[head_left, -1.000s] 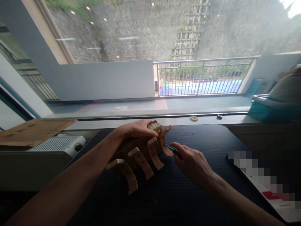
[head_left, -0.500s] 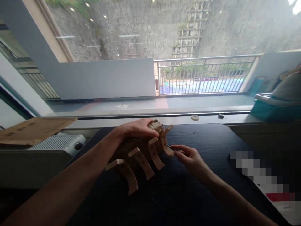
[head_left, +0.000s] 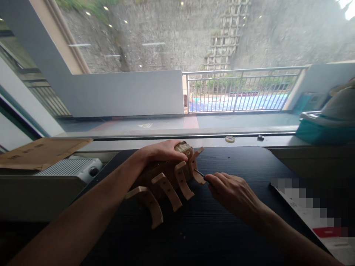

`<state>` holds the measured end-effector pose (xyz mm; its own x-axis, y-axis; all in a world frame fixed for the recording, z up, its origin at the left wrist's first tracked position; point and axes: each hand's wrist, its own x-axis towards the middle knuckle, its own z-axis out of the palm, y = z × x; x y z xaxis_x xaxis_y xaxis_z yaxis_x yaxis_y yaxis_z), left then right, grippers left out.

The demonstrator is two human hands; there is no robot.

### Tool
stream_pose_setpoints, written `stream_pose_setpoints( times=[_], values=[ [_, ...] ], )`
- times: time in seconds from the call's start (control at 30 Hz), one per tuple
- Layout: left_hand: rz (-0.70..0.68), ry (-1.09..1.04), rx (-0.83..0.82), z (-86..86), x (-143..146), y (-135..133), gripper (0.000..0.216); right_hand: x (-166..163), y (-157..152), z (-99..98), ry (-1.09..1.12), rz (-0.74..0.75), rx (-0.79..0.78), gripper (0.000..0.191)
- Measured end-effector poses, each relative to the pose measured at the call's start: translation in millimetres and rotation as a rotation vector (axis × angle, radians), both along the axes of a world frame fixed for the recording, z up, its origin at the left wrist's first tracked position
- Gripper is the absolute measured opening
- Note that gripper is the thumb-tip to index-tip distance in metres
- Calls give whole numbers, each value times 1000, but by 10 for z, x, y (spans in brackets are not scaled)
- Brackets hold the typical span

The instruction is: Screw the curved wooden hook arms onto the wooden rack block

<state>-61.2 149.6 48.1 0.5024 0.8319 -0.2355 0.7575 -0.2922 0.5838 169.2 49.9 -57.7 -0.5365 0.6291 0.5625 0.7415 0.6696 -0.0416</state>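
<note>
My left hand [head_left: 161, 150] is wrapped over the top of a brown wooden piece [head_left: 183, 147] with a rough, bark-like end, lying on the dark table [head_left: 238, 162]. Along its near side stand several pale wooden hooks, each curved and with dark holes: the leftmost hook [head_left: 152, 208], one beside it [head_left: 168, 192], another [head_left: 183, 181] and the rightmost hook [head_left: 193, 162]. In my right hand [head_left: 231, 190] is a screwdriver [head_left: 199, 173] with a thin dark shaft. Its tip meets the lower hole of the rightmost hook. My fingers hide its handle.
A roll of tape [head_left: 230, 139] and a small dark object [head_left: 260, 137] sit on the windowsill. A teal bin [head_left: 318, 129] stands at right, a flat cardboard piece [head_left: 41, 151] on a white radiator [head_left: 74, 168] at left. A partly blurred white-and-red item lies right.
My right hand has turned and shifted slightly right, from a fingertip hold to a fuller grip round the screwdriver. My left hand and the hooks stay in place.
</note>
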Motion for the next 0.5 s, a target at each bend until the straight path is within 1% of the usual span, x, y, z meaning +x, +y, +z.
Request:
stream_pose_setpoints(
  times=[0.03, 0.1, 0.17, 0.2, 0.27, 0.33, 0.4, 0.47, 0.5],
  values=[
    [6, -3, -7, 4, 2, -4, 41, 32, 28, -12, -62, 8, 48, 21],
    [16, -15, -18, 11, 5, -13, 41, 78, 69, -35, -100, 8, 76, 20],
    [17, -29, -24, 16, 8, -19, 41, 80, 69, -78, 3, 13, 18, 19],
    [17, -37, -26, 16, 9, -21, 41, 61, 52, -109, 100, 10, -47, 19],
    [24, -54, -33, 13, 11, -23, 42, -10, -3, -181, 343, -36, -235, 21],
    [45, -68, -41, 6, 11, -21, 44, -98, -63, -243, 599, -154, -423, 26],
    [64, -64, -57, -1, 8, -16, 47, -168, -102, -265, 795, -244, -553, 33],
    [72, -44, -74, -5, 4, -12, 48, -194, -116, -237, 865, -277, -635, 38],
    [71, -32, -80, -4, 3, -12, 47, -190, -116, -207, 840, -284, -653, 38]
  ],
)
